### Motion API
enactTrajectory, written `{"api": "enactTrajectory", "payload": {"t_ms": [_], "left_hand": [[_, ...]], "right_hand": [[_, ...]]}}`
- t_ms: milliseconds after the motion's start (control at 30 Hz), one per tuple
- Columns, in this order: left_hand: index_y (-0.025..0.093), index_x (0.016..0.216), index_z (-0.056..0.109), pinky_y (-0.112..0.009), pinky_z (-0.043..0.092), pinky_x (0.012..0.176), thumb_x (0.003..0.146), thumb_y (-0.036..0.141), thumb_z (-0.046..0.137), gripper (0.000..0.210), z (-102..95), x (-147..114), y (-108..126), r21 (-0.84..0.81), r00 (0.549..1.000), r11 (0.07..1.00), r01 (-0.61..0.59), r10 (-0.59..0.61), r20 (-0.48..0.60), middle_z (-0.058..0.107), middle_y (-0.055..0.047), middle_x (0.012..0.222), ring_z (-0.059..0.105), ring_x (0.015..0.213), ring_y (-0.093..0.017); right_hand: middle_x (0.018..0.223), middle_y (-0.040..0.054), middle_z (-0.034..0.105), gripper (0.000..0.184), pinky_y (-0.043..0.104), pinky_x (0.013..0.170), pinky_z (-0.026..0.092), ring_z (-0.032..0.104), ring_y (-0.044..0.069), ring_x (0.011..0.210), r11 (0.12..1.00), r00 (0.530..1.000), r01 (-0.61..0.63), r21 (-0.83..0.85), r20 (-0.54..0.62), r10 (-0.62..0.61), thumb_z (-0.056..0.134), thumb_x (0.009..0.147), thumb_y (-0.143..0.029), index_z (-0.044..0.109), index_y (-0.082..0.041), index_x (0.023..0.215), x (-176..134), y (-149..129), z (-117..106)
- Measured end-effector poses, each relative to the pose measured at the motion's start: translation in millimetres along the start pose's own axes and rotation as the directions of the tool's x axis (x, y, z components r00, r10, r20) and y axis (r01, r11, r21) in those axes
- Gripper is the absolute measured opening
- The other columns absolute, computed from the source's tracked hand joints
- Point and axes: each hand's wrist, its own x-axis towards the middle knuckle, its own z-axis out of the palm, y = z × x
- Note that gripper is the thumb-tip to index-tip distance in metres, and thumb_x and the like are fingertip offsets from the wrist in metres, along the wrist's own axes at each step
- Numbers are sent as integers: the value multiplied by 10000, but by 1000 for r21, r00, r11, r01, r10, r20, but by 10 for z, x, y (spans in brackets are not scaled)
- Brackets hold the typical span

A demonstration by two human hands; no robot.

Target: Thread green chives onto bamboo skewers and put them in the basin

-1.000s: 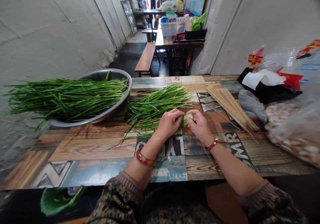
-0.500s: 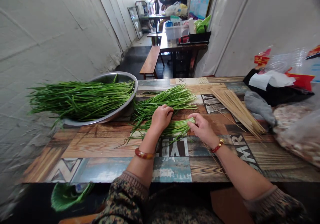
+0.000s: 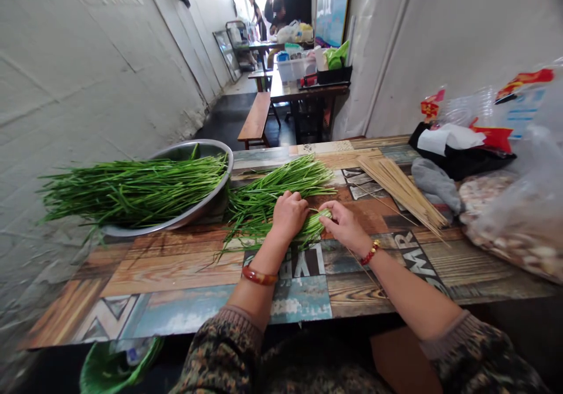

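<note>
A small bunch of garlic chives (image 3: 313, 227) lies crosswise on the table in front of me, its pale cut ends to the right. My right hand (image 3: 345, 225) is closed in a pinch on those ends. Over the bunch, farther left, my left hand (image 3: 290, 215) is closed with fingers curled down on the stalks; its fingertips are partly hidden. Thin sticks run from under my right hand toward the table's near edge. Just beyond both hands rests a looser pile of chives (image 3: 281, 183). At the left, a steel basin (image 3: 222, 192) holds a large heap of chives (image 3: 132, 186).
Bamboo skewers (image 3: 402, 194) lie fanned out at the right, beside a grey cloth-like bundle (image 3: 435, 183). Farther right sit a clear bag of pale pieces (image 3: 505, 224) and a black container (image 3: 461, 153). A green-lined bin (image 3: 103, 367) stands below. Benches, tables and people are behind.
My left hand has slid right along the bunch, closer to my right hand, which still pinches the ends. The whole view has shifted, so the scene sits farther left and lower.
</note>
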Motion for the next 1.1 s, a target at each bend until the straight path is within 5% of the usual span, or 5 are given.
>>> {"api": "enactTrajectory", "payload": {"t_ms": [167,267,533,700,1100], "left_hand": [[197,755,653,-367,385,768,839,248,596,114,-20,-8,10,-59,995,997,-41,35,-95,638,-81,887,517,929,-245],[192,810,617,-322,393,730,856,217,556,80,-23,2,5,-251,983,967,32,-76,-167,636,-46,818,548,829,-199],[157,829,649,-211,380,591,839,213,555,109,70,74,169,-742,966,667,70,-230,-117,636,20,693,525,608,-95],[144,782,674,-211,399,578,834,249,577,152,95,60,209,-822,957,565,77,-272,-97,651,3,697,522,597,-96],[176,833,710,-247,446,675,850,222,590,130,94,27,191,-815,940,580,-22,-265,-214,671,-21,749,596,709,-128]], "right_hand": [[595,-66,475,229,205,480,340,456,97,505,1000,1000,22,20,-8,-21,572,830,-339,565,-195,1008,-2,-27,1],[599,-68,466,229,205,479,341,452,95,507,998,998,36,45,-53,-33,582,823,-339,566,-196,1001,-5,-60,-15],[626,-47,518,303,201,454,342,446,88,488,988,992,32,151,-127,-13,575,830,-359,557,-183,1077,-27,-128,-64],[706,-22,554,329,199,474,373,478,83,527,981,996,13,191,-86,3,569,830,-379,610,-163,1074,15,-89,-38],[591,-50,497,397,188,418,328,413,71,453,985,995,-72,156,-53,81,562,842,-409,623,-178,1159,-38,-180,-38]]}}
